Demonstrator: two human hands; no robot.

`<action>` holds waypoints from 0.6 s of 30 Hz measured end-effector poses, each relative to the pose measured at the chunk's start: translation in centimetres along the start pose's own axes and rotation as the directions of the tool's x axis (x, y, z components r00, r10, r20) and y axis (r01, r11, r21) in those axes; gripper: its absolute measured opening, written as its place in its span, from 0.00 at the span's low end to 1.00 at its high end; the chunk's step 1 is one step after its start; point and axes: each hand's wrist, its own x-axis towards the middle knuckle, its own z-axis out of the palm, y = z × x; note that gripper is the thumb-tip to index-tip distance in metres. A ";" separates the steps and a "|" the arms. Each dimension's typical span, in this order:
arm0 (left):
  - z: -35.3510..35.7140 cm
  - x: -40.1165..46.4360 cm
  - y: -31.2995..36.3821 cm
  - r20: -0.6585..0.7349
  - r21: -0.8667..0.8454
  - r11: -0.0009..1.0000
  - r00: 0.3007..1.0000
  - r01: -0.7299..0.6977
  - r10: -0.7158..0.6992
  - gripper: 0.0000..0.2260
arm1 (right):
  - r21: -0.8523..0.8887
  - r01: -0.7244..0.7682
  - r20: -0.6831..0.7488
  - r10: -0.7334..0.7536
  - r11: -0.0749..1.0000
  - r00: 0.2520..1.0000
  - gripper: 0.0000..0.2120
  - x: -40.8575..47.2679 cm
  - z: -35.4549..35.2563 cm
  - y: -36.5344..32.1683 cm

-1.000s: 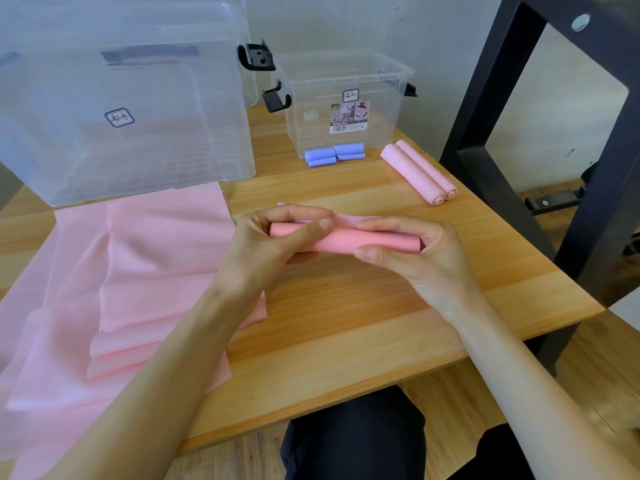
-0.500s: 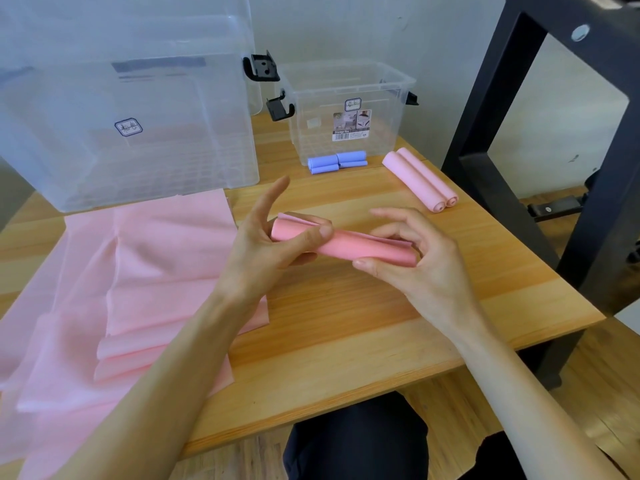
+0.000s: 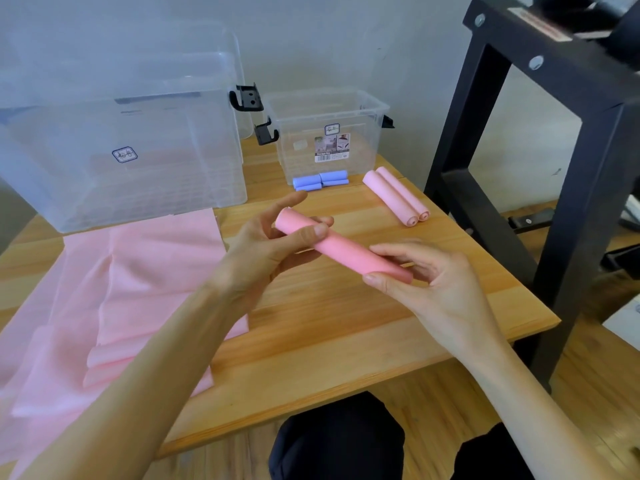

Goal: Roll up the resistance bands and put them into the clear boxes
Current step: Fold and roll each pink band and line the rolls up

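Rolled pink band point(image 3: 341, 249) held above the wooden table point(image 3: 346, 341), centre of view, its long axis running from 10 o'clock to 4 o'clock. Left hand point(image 3: 266, 251) grips the 10 o'clock end, thumb curled over the top, index finger sticking out straight. Right hand point(image 3: 429, 282) pinches the 4 o'clock end between thumb and curled fingers. Unrolled pink bands point(image 3: 114, 299) lie spread flat at 9 o'clock. Large clear box point(image 3: 121, 143) at 11 o'clock; small clear box point(image 3: 329, 133) at 12 o'clock. Blue rolls point(image 3: 320, 180) just in front of the small box; two pink rolls point(image 3: 398, 199) side by side at 1 o'clock. Black metal frame point(image 3: 554, 133) at 2 o'clock.
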 end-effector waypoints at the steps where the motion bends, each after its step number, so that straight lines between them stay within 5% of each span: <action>1: 0.5 0.2 0.1 -0.007 -0.029 0.999 1.000 0.017 -0.017 0.34 | -0.058 0.022 -0.025 -0.024 0.998 0.999 0.18 -0.1 -0.2 -0.1; 4: 2.1 1.0 0.1 -0.006 -0.137 0.988 0.998 0.069 -0.070 0.35 | -0.156 0.025 -0.115 -0.043 0.987 0.992 0.18 -0.3 -0.6 -0.1; 9: 3.7 2.8 0.0 0.014 -0.246 0.965 0.996 0.086 -0.085 0.35 | -0.064 -0.121 -0.166 0.109 0.991 0.980 0.15 0.0 -1.5 0.5; 18: 5.3 8.6 -2.3 -0.071 -0.206 0.964 0.980 0.170 -0.188 0.28 | -0.055 -0.246 -0.112 0.239 0.968 0.965 0.16 2.2 -1.8 2.2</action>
